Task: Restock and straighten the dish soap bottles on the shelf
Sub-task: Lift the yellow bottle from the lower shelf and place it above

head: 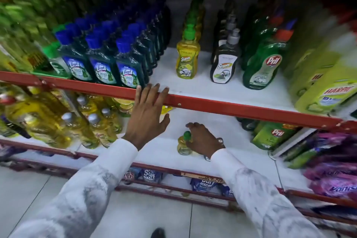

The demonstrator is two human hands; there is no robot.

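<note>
Red-edged shop shelves (212, 105) carry Lizol, Super and Pril bottles above. At six o'clock of the yellow Super bottle (187, 58), on the lower shelf, the right hand (202, 141) grips a small yellow green-capped bottle (184, 144). Left hand (147, 114), fingers spread wide, rests on the rail.

White long sleeves (108, 172) with grey smudges, a wristwatch (220, 140).

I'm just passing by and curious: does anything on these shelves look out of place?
Yes. One small yellow bottle with a green cap stands alone on the bare lower shelf, held by the right hand. Its look-alikes stand on the shelf above.
</note>
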